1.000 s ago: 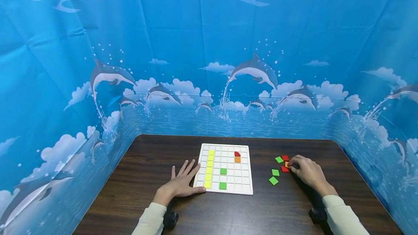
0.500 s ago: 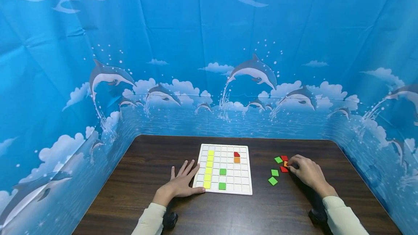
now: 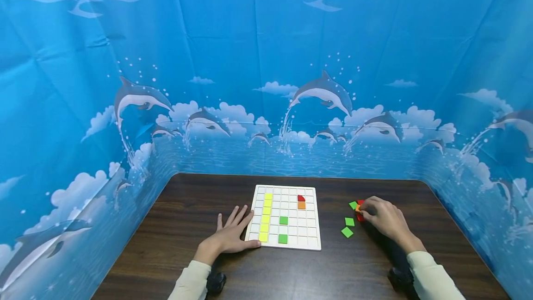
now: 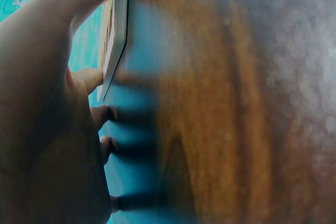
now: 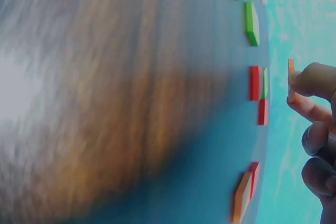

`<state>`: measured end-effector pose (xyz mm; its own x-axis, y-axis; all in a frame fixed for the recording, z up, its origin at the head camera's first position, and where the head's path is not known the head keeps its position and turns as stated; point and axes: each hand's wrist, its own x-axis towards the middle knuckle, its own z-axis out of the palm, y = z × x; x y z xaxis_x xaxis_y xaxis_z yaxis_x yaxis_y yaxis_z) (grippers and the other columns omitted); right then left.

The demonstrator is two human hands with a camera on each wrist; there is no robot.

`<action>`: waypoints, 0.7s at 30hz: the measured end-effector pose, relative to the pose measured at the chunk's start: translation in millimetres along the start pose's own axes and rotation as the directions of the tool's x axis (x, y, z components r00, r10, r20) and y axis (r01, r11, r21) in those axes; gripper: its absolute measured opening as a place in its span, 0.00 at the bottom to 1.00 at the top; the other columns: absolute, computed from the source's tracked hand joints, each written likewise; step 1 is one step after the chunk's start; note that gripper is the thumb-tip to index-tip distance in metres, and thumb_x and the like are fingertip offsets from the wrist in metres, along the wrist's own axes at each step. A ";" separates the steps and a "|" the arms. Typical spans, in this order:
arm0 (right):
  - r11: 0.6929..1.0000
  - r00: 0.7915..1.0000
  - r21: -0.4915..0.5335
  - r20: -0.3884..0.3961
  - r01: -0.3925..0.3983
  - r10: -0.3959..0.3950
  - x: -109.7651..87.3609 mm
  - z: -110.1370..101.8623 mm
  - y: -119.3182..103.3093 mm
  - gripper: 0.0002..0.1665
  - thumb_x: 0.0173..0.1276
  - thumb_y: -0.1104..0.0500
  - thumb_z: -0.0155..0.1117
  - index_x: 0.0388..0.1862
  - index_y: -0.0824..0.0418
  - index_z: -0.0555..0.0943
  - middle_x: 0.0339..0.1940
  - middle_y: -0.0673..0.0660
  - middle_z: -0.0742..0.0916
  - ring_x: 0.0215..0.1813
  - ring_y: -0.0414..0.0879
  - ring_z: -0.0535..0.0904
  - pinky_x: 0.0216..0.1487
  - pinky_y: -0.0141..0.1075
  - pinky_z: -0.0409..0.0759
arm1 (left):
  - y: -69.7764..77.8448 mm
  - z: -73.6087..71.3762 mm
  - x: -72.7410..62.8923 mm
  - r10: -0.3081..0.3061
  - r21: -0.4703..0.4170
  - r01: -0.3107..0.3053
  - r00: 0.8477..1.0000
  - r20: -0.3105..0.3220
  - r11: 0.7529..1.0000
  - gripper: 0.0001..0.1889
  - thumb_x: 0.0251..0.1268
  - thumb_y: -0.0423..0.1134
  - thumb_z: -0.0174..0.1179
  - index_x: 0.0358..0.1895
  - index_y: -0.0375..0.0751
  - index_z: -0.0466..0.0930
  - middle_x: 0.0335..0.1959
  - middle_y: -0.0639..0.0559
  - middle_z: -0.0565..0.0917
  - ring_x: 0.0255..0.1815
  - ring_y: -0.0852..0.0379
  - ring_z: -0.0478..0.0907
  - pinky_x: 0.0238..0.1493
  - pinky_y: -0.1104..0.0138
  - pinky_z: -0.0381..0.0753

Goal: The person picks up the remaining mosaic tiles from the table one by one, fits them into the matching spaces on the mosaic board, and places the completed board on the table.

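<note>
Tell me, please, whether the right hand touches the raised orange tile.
Touching: the right wrist view shows the right hand pinching the raised orange tile.

The board (image 3: pixel 293 221) is lying on the table (image 3: pixel 333 272), left of the loose tiles (image 3: pixel 349 221). Behind, a curtain (image 3: pixel 233 54) is hanging!

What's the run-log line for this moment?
left grip: touching board | right grip: pinching orange tile above table | yellow tiles: column on board
</note>
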<state>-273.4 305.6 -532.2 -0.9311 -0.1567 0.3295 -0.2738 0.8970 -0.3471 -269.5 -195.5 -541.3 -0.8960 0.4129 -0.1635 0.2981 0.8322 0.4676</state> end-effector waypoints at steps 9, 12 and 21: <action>0.999 0.999 0.041 -0.019 0.031 -0.030 4.9 -3.4 -19.9 0.04 0.67 0.60 0.78 0.40 0.53 0.91 0.46 0.54 0.91 0.35 0.45 0.86 0.28 0.38 0.79 | 0.6 0.0 -0.4 -0.012 0.016 0.012 1.000 0.010 1.000 0.58 0.62 0.81 0.59 0.88 0.53 0.52 0.91 0.44 0.45 0.91 0.36 0.35 0.78 0.24 0.23; 0.998 0.999 0.049 -0.019 0.050 -0.049 8.2 -2.6 -26.7 0.05 0.67 0.60 0.78 0.40 0.52 0.91 0.47 0.54 0.91 0.35 0.44 0.88 0.29 0.37 0.81 | -7.9 6.9 4.5 -0.024 0.038 0.024 1.000 -0.001 0.999 0.59 0.60 0.83 0.58 0.89 0.56 0.52 0.91 0.48 0.43 0.92 0.39 0.34 0.79 0.25 0.22; 0.996 0.996 0.045 -0.047 0.081 -0.079 15.8 -0.4 -43.6 0.06 0.66 0.61 0.79 0.37 0.50 0.91 0.46 0.50 0.91 0.31 0.37 0.77 0.28 0.33 0.73 | -3.2 3.6 2.5 -0.010 0.035 0.010 1.000 -0.002 0.999 0.58 0.61 0.82 0.58 0.89 0.56 0.51 0.91 0.47 0.44 0.91 0.38 0.35 0.77 0.23 0.24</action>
<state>-276.1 264.1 -511.5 -0.8943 -0.2071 0.3967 -0.3586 0.8619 -0.3585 -271.6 -195.8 -546.3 -0.8994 0.4041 -0.1668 0.3005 0.8486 0.4354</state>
